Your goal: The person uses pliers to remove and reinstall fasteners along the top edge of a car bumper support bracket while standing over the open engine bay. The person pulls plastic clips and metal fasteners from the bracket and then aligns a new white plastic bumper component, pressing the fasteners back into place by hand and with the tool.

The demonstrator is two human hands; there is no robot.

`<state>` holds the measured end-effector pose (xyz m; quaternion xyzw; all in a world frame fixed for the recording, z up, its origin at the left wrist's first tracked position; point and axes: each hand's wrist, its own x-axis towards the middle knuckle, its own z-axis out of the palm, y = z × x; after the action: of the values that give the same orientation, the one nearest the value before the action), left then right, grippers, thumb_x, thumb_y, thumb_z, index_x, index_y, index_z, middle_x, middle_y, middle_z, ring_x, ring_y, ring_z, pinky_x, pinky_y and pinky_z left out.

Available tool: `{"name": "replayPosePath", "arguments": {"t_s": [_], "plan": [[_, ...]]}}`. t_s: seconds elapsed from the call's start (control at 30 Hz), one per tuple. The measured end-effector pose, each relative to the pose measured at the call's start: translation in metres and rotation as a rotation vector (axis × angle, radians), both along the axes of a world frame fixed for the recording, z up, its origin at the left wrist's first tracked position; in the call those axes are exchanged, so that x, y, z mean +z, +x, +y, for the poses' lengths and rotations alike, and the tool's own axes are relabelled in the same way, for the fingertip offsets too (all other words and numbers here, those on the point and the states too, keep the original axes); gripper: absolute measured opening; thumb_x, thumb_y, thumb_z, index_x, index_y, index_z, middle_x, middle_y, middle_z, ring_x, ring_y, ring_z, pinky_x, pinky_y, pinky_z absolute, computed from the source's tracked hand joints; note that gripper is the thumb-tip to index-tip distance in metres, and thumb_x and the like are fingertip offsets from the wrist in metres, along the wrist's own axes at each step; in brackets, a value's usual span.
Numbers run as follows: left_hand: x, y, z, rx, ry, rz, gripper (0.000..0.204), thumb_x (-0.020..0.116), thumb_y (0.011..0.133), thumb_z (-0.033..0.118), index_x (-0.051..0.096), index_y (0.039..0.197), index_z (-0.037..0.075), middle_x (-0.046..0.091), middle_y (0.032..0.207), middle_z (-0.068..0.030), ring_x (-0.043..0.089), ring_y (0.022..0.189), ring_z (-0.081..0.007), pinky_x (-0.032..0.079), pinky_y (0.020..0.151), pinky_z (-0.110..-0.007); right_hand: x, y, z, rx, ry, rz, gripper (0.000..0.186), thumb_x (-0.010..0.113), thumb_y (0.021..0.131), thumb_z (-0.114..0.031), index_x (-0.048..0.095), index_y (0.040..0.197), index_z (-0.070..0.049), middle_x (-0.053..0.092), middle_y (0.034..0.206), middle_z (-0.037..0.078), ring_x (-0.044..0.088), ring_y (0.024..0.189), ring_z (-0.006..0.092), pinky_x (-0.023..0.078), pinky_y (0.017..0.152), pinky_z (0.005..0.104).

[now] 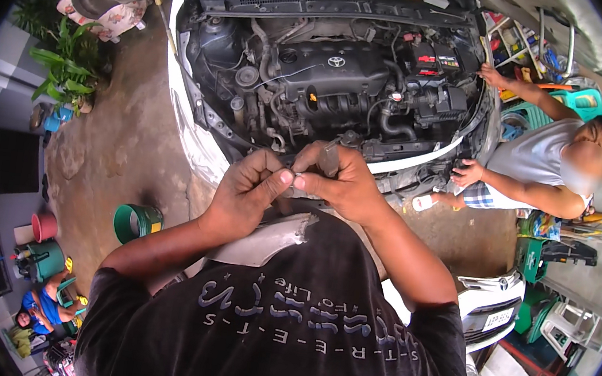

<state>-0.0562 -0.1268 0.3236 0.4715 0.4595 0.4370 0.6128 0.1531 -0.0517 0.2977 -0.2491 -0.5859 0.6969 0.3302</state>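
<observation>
In front of my chest, my left hand (248,188) and my right hand (342,183) meet with thumbs and index fingers pinched together. Whatever lies between the fingertips is too small to name. A flat greyish piece (330,159) shows among the fingers of my right hand; its kind is unclear. Below my hands, a silver-grey curved panel (257,244) with a rough end lies against my dark shirt, under my left forearm. Just beyond my hands is the open engine bay, with a black engine cover (339,66).
At the right, a person (542,166) leans toward the car, one hand on the bay's edge. A battery (435,61) sits far right in the bay. A green bucket (137,224) stands left, a white car (490,307) behind right. Another person (46,308) sits lower left.
</observation>
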Motion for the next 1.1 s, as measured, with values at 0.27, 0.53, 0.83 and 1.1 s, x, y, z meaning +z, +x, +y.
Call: {"name": "replayPosePath", "arguments": {"t_s": [0.27,0.53,0.83,1.1], "plan": [[0.000,-0.007,-0.001,-0.001,-0.050,-0.039,0.031,0.059,0.112,0.033,0.057,0.094,0.008,0.068,0.080,-0.0044,0.063,0.073,-0.0092,0.051,0.073,-0.028,-0.003,-0.015,0.002,0.015,0.069,0.130,0.017,0.081,0.096,-0.015,0.070,0.103,-0.004,0.065,0.102,0.000,0.060,0.097,0.0091,0.050,0.088,0.0287],[0.003,-0.007,0.003,-0.043,-0.115,-0.099,0.031,0.059,0.112,0.037,0.061,0.097,0.009,0.066,0.087,-0.0021,0.063,0.081,-0.0095,0.051,0.075,-0.028,0.000,-0.019,-0.001,0.022,-0.055,0.255,0.016,0.078,0.098,-0.015,0.067,0.102,-0.005,0.062,0.105,0.000,0.058,0.101,0.0116,0.048,0.091,0.0323],[-0.004,-0.010,-0.002,-0.040,-0.196,-0.224,0.030,0.062,0.110,0.039,0.063,0.100,0.011,0.064,0.089,-0.0020,0.062,0.083,-0.0122,0.051,0.074,-0.029,-0.004,-0.024,0.006,0.031,0.204,0.219,0.013,0.073,0.100,-0.014,0.064,0.101,-0.006,0.060,0.099,-0.002,0.054,0.093,0.0100,0.046,0.084,0.0304],[-0.007,-0.004,-0.002,-0.018,-0.251,-0.389,0.034,0.062,0.110,0.038,0.067,0.099,0.006,0.067,0.087,-0.0042,0.066,0.079,-0.0154,0.057,0.076,-0.032,0.004,-0.021,-0.005,-0.017,0.014,0.254,0.006,0.069,0.101,-0.008,0.065,0.102,-0.003,0.064,0.099,0.003,0.062,0.090,0.0127,0.052,0.082,0.0326]]}}
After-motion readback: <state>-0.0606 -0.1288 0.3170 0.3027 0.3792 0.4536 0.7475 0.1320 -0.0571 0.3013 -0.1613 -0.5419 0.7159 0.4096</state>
